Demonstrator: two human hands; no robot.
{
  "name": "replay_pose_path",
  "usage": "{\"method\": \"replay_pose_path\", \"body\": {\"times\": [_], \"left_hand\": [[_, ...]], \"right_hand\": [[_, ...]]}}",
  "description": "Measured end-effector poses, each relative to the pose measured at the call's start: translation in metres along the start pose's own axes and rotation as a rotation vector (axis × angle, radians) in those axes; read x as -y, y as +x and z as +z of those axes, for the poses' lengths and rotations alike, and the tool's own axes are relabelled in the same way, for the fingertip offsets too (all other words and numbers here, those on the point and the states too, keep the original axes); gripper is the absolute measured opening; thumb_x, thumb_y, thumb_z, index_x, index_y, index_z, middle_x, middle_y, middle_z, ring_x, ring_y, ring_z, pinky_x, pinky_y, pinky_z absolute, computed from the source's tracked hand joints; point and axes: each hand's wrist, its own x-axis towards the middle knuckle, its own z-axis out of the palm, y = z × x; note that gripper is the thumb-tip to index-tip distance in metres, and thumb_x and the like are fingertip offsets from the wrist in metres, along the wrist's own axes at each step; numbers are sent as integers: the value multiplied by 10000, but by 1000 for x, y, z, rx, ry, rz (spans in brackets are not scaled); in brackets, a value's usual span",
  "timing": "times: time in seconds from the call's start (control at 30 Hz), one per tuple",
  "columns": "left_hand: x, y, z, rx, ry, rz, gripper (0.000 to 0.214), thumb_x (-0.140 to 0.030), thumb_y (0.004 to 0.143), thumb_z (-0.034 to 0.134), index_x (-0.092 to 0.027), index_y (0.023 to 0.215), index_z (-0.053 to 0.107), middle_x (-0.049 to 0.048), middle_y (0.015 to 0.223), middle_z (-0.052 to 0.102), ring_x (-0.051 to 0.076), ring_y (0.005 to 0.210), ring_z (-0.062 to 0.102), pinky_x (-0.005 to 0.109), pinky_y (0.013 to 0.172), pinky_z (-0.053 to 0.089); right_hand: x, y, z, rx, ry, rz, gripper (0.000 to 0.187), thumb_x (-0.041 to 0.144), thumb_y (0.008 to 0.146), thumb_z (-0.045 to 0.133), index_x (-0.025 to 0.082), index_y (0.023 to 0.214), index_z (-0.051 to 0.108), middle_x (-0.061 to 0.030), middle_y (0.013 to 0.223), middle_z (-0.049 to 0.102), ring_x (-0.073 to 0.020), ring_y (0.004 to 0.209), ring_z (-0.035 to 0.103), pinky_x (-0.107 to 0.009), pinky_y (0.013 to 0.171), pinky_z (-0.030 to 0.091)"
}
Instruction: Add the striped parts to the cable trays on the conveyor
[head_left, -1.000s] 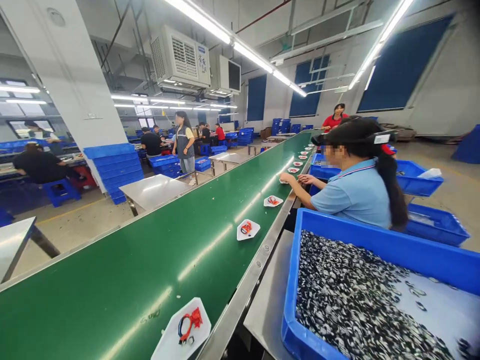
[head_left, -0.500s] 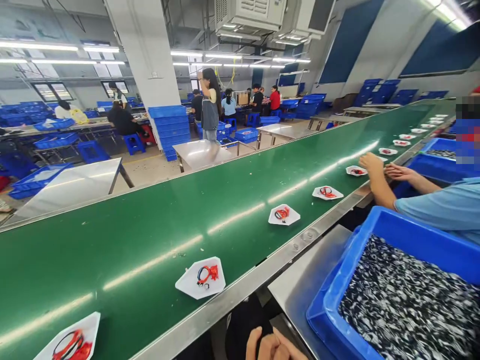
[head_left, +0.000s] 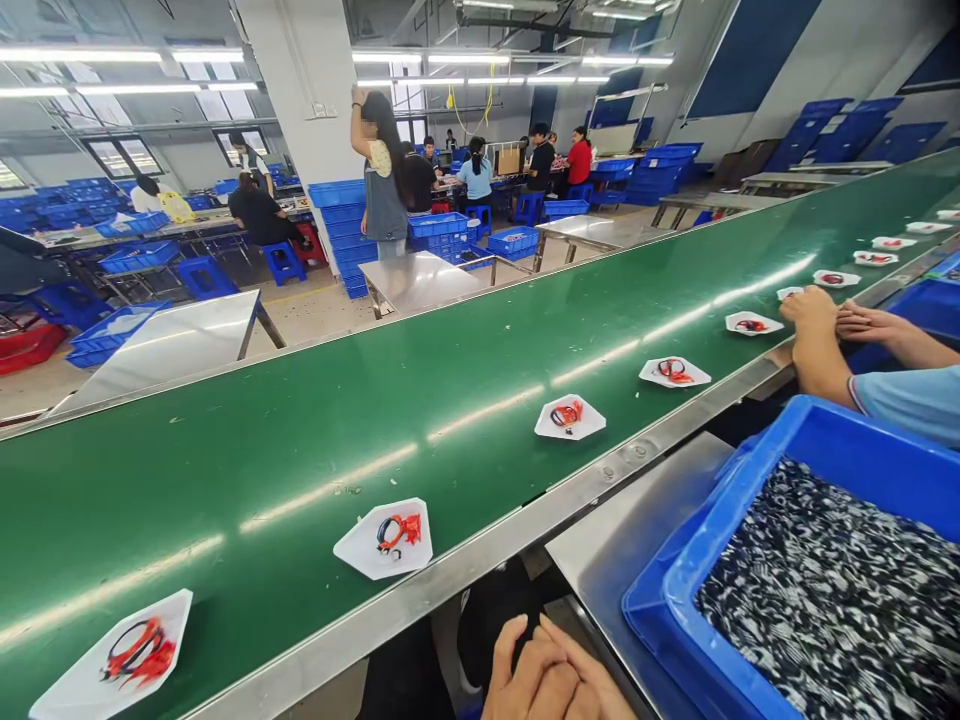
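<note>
Hands: the person's own hands (head_left: 544,675) sit low, below the near edge of the belt, clasped one over the other.
Fingers: folded closely together, holding nothing that shows (which hand lies on top, I cannot tell).
Belt: a green conveyor belt (head_left: 300,470) fills the left and middle, with white trays (head_left: 382,540) in a line along its near edge, each carrying red and black cords (head_left: 397,530).
Right of hands: a steel shelf (head_left: 645,500) holding a blue crate (head_left: 675,610), heaped with black-and-white parts (head_left: 825,600).
Far right: a co-worker's hands (head_left: 814,320) touch the belt's edge, a blue sleeve (head_left: 911,400) beside them.
Room: beyond the belt, steel tables (head_left: 420,280), stacked blue bins (head_left: 334,235) and people (head_left: 259,215) at benches.
</note>
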Motion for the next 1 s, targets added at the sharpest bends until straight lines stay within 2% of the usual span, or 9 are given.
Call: {"method": "replay_pose_path", "body": {"times": [0.1, 0.17, 0.3, 0.43, 0.5, 0.63, 0.73, 0.83, 1.0], "left_hand": [[3, 5, -9, 70, -35, -56, 321, -211, 889, 349, -191, 668, 581, 0, 530, 545, 118, 593, 484, 306, 713, 426], [8, 9, -18, 198, -128, -128, 329, -285, 897, 330, -186, 702, 576, 25, 583, 546, 133, 615, 470, 280, 611, 403], [21, 26, -37, 513, -342, -354, 194, -330, 837, 483, -186, 761, 588, 15, 666, 557, 114, 639, 495, 231, 582, 392], [30, 54, -42, 457, -495, -852, 263, -412, 784, 551, -178, 671, 596, -7, 612, 539, 98, 582, 498, 200, 562, 402], [37, 69, -39, 436, -567, -992, 295, -458, 752, 572, -174, 688, 618, -12, 588, 538, 103, 570, 499, 199, 560, 415], [55, 89, -27, 483, -573, -1034, 320, -479, 676, 639, -165, 725, 667, -19, 556, 525, 97, 551, 480, 188, 540, 415], [65, 95, -18, 434, -549, -1102, 401, -496, 639, 662, -152, 844, 688, 4, 614, 592, 122, 610, 534, 211, 602, 456], [69, 93, -13, 460, -580, -1181, 465, -493, 617, 680, -131, 908, 678, 48, 726, 658, 151, 667, 584, 265, 686, 490], [66, 82, -14, 586, -491, -1153, 367, -464, 613, 698, -134, 771, 679, 38, 713, 649, 139, 668, 569, 230, 657, 469]], "right_hand": [[-10, -2, 2, -192, -47, -267, 153, 230, 817, 563, 171, 683, 518, 65, 538, 418, -18, 434, 372, -81, 371, 266], [-13, 4, -2, -211, -107, -286, 256, 235, 806, 562, 169, 587, 446, 52, 539, 380, -38, 452, 362, -117, 382, 275], [-6, 25, -13, -225, -202, -256, 320, 341, 723, 629, 168, 585, 398, 46, 557, 359, -45, 471, 357, -151, 417, 288], [6, 38, -18, -144, -248, -136, 339, 373, 673, 654, 154, 628, 399, 70, 514, 327, -6, 389, 242, -131, 365, 117], [12, 41, -20, -118, -280, -112, 326, 375, 680, 642, 156, 654, 402, 69, 516, 354, -3, 372, 249, -134, 367, 79], [22, 45, -28, -157, -342, -141, 309, 410, 708, 595, 167, 681, 407, 71, 497, 370, -9, 349, 250, -145, 372, 67], [24, 42, -27, -194, -361, -175, 343, 459, 745, 554, 176, 662, 379, 86, 462, 325, -7, 336, 192, -152, 374, 43], [26, 36, -16, -144, -417, -316, 445, 573, 765, 507, 182, 624, 348, 96, 425, 278, -14, 329, 161, -162, 360, 42], [35, 30, 0, -56, -488, -525, 531, 660, 763, 447, 171, 580, 351, 92, 411, 276, -15, 330, 188, -170, 351, 83]]}}
